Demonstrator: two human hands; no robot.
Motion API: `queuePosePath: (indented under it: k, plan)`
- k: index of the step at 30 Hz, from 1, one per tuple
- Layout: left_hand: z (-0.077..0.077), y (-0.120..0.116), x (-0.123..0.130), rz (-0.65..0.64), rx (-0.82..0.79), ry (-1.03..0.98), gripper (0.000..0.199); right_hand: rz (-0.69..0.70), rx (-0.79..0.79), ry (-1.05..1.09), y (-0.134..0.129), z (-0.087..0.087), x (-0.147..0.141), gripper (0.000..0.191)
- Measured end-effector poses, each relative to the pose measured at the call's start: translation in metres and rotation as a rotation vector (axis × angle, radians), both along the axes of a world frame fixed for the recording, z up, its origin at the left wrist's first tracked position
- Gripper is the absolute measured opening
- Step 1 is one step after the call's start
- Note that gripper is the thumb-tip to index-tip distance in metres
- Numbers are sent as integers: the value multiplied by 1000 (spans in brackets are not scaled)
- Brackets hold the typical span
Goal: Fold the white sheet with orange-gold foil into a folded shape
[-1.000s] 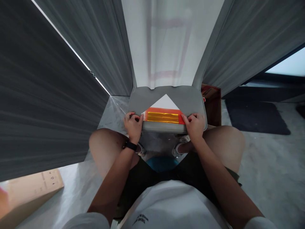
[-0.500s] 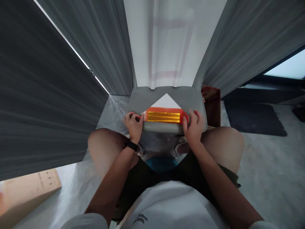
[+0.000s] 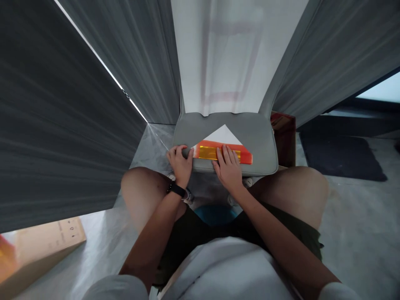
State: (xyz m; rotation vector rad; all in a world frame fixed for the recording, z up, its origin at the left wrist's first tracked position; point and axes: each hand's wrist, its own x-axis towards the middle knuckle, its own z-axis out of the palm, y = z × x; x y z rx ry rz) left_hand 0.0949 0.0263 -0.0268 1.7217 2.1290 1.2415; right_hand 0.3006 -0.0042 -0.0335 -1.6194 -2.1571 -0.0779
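Observation:
On the grey seat of a chair (image 3: 262, 146) lies a folded sheet of paper (image 3: 223, 135), with a white triangular flap pointing away from me, an orange band and a shiny gold strip (image 3: 206, 152). My right hand (image 3: 228, 166) lies over the right half of the gold strip, its outstretched fingers pressing flat on the paper. At the paper's left end is my left hand (image 3: 180, 163); its thumb touches the paper's edge, while the bent fingers rest apart from it on the seat. The underside of the paper is hidden.
The white chair back (image 3: 234, 54) rises behind the seat, with grey curtains (image 3: 103, 125) on both sides. A reddish box (image 3: 286, 139) stands right of the chair, and a dark mat (image 3: 340, 156) lies farther right. At lower left is a cardboard box (image 3: 50, 239).
My right hand has moved left from the paper's right end onto the gold strip and flattened there, uncovering the orange right end. My left hand stays at the left end. The view has shifted slightly.

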Motion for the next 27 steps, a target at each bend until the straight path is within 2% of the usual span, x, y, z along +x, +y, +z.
queuePosePath:
  k: [6, 17, 20, 22, 24, 27]
  plan:
    - [3, 1, 2, -2, -35, 14, 26, 5, 12, -54, -3, 4, -3, 67]
    - [4, 2, 5, 13, -35, 38, 23, 27, -77, -50, 0, 6, -1, 76]
    - [8, 0, 4, -6, 8, 60, 27, 26, -95, -47, 0, 7, -2, 78]
    - [15, -2, 6, -87, 65, 111, 32, 27, -104, -45, 0, 8, -3, 78]
    - [21, -4, 10, -257, 96, 203, 39, 29, -110, -47, 0, 9, -4, 78]
    - [26, -4, 14, -504, 52, 348, 47, 29, -117, -45, 0, 12, -5, 78]
